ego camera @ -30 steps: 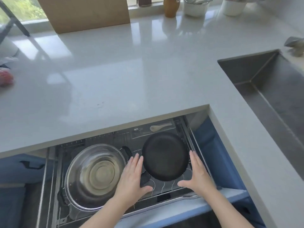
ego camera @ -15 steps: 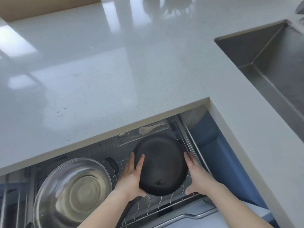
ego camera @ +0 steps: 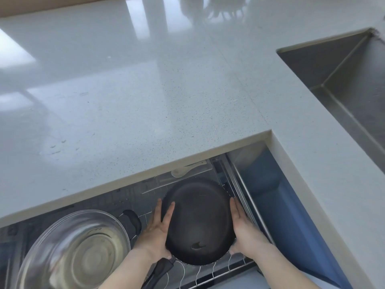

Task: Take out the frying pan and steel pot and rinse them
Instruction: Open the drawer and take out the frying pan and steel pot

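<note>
the pale countertop (ego camera: 145, 90) overhangs the back of the open drawer, and the sink (ego camera: 343, 84) lies well apart at the right. in the drawer's wire rack (ego camera: 208, 274) the steel pot (ego camera: 73, 251) sits left of the black frying pan (ego camera: 199, 222). the left hand (ego camera: 155, 234) and right hand (ego camera: 245, 230) clasp the pan's 2 opposite rims, thumbs hooked under its near edge. it looks stiff, fairly heavy and smooth; the handle low left offers a firmer hold. headroom under the overhang seems tight, so drawing it nearer before lifting seems wise.

Steel pot (ego camera: 70, 253) cut off by bottom edge
</note>
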Tool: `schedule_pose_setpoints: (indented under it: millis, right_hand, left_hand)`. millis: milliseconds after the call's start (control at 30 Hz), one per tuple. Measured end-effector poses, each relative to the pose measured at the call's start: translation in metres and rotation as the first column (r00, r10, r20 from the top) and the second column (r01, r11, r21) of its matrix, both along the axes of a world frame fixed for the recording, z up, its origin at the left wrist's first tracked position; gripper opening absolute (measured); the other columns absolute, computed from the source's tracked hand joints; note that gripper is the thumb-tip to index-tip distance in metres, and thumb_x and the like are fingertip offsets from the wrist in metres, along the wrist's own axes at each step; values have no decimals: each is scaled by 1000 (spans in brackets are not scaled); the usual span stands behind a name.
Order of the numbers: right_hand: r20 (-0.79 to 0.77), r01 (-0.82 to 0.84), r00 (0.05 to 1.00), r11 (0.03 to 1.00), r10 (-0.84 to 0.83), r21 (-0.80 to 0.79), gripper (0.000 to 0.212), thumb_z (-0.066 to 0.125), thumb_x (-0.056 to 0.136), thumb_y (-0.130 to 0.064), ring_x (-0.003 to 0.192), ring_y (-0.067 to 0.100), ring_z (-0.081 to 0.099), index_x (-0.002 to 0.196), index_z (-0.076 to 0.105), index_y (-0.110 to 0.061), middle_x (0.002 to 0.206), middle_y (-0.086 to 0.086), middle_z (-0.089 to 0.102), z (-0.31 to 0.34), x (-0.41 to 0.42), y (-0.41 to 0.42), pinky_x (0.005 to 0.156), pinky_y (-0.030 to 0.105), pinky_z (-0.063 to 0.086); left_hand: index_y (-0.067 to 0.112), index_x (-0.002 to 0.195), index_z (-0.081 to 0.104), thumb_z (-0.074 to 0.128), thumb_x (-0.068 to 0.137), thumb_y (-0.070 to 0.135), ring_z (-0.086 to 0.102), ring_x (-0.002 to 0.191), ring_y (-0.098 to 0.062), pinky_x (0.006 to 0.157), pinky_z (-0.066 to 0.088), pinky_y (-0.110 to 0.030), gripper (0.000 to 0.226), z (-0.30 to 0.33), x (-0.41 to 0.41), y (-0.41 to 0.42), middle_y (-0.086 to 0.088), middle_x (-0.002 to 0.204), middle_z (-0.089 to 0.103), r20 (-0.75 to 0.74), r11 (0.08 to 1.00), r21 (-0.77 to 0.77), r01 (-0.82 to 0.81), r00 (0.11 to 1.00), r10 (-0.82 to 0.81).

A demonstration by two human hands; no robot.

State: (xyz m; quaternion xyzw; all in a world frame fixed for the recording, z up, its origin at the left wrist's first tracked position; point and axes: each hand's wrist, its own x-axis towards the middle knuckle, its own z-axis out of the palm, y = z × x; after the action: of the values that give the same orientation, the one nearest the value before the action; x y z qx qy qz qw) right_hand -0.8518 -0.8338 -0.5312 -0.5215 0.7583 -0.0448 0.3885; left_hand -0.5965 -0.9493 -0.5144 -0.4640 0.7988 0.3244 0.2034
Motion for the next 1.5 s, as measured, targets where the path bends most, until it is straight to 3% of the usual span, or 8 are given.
schedule_pose_setpoints:
  millis: [133,267,600,767,933,1033,1200,1500]
  right_hand:
    - [61,41,997,999,-41,14,152,92,56,-28,149,14,1,147,-30,-19,156,-7,-30,-2,-3,-4,117,22,17]
    - [126,132,983,991,-134,28,152,93,55,-30,147,9,-7,148,-28,-21,157,-10,-26,-2,0,-12,117,21,8]
    - [198,227,950,970,-241,91,149,93,53,-23,146,3,-3,151,-19,-29,158,-18,-16,0,4,-20,117,22,10]
    - [225,221,947,973,-231,70,138,89,60,-15,146,2,0,153,-13,-31,157,-22,-8,10,3,-23,118,23,11]
    - [237,214,949,977,-209,3,115,72,75,-1,136,-7,7,153,-8,-31,154,-21,4,31,3,-22,108,8,9]
    - [204,217,956,976,-211,-8,116,74,75,-5,136,-4,12,153,-7,-31,147,-25,8,46,1,-24,109,12,14]
    - [188,250,953,967,-237,-52,112,71,78,-5,146,5,9,154,-7,-34,159,-18,2,73,-4,-23,110,15,17]
    - [263,318,923,942,-281,-109,111,75,78,-19,136,-10,10,150,-5,-47,154,-30,2,134,12,10,109,17,18]
  left_hand:
    - [56,129,-36,87,61,19,45,132,-25,84,51,-23,145,-4,-1,-4,6,146,-47,-28,998,50,-48,998,49]
    - [61,129,-32,88,59,18,36,138,-21,87,49,-20,145,-9,3,-5,11,148,-43,-92,987,106,-118,987,128]
    - [68,127,-28,89,56,12,30,142,-16,91,50,-21,147,-18,6,-2,25,143,-42,-210,959,188,-213,945,251]
    - [50,144,-17,83,66,8,22,143,-11,93,45,-13,134,-17,6,0,21,151,-29,-286,918,250,-308,882,374]
    - [37,150,-15,82,67,7,8,134,6,105,21,-11,130,-4,2,-3,19,155,-19,-328,869,321,-376,817,474]
    - [35,150,-18,77,74,5,4,133,7,107,16,-13,125,8,-1,-5,16,156,-15,-340,875,292,-385,814,472]
    - [30,153,-11,71,81,5,13,145,-10,114,15,-22,112,33,-3,-11,9,160,-3,-382,879,225,-420,792,476]
    - [35,149,4,72,79,8,6,135,7,109,4,-13,102,89,17,1,15,149,7,-484,941,115,-318,809,332]
